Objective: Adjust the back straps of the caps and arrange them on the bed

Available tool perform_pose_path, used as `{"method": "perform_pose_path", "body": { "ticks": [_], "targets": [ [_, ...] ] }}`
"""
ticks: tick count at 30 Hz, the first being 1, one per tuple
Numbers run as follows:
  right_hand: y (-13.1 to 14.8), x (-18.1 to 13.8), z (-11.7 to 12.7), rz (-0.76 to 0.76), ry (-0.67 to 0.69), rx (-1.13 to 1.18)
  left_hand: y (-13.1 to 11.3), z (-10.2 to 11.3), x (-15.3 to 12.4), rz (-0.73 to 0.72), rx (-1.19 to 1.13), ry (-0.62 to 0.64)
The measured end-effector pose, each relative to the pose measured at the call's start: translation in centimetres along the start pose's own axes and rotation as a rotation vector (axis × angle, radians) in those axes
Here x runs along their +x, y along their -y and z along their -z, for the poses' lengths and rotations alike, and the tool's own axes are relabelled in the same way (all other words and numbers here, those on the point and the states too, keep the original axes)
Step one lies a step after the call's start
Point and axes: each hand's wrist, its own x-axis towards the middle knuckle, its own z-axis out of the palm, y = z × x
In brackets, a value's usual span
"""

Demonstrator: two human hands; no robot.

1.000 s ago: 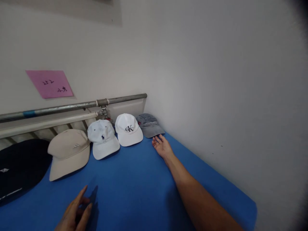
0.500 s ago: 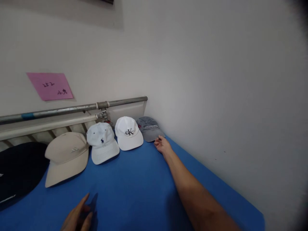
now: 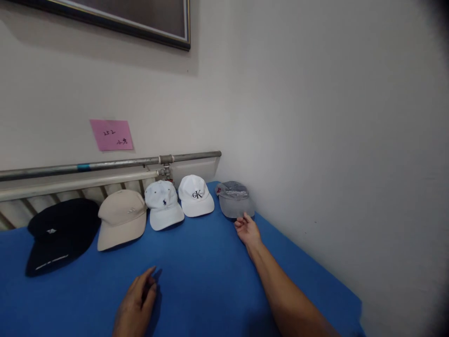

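Five caps lie in a row at the back of a blue surface [image 3: 203,262]: a black cap [image 3: 56,231], a beige cap [image 3: 121,219], a pale blue cap [image 3: 163,208], a white cap with black letters [image 3: 195,200] and a grey cap [image 3: 234,201] at the far right. My right hand [image 3: 248,230] reaches to the grey cap, with curled fingers pinching the front edge of its brim. My left hand [image 3: 136,303] rests low on the blue surface, its fingers loosely stretched out with nothing in them.
A metal pipe [image 3: 105,164] and a white rail run along the wall behind the caps. A pink note [image 3: 111,135] is stuck above them, under a dark picture frame [image 3: 150,32]. A white wall closes the right side, next to the grey cap.
My right hand went from lying flat near the grey cap to pinching its brim. The grey cap now sits farther from the white cap. The view has risen and widened.
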Motion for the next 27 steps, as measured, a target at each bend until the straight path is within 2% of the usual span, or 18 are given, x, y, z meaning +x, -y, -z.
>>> {"method": "perform_pose_path", "body": {
  "ticks": [4,10,12,16,20,22,24,27],
  "targets": [
    [-0.1,-3.6,-1.5,-0.086,-0.013,0.057,-0.5,1.0,-0.7,0.105,-0.196,0.002],
    [-0.7,-9.0,-5.7,-0.221,0.160,0.057,-2.4,2.0,-1.2,0.229,-0.599,0.059],
    [-0.9,-10.7,-6.4,-0.273,0.280,0.019,-2.5,2.3,-0.9,0.255,-0.755,0.087],
    [-1.7,-13.0,-6.3,-0.431,0.634,-0.123,-2.6,3.4,-0.4,0.332,-1.041,0.210],
    [-3.4,-13.9,-5.3,-0.674,0.874,-0.298,-2.6,5.0,-0.5,0.410,-1.175,0.175],
    [-4.2,-14.2,-5.0,-0.723,0.914,-0.326,-2.5,5.7,-0.6,0.406,-1.191,0.153],
    [-4.9,-14.3,-5.2,-0.710,0.912,-0.311,-2.4,6.3,-0.6,0.376,-1.232,0.159],
    [-5.7,-14.1,-6.3,-0.581,0.788,-0.255,-2.7,6.8,-0.9,0.352,-1.266,0.173]
  ]
}}
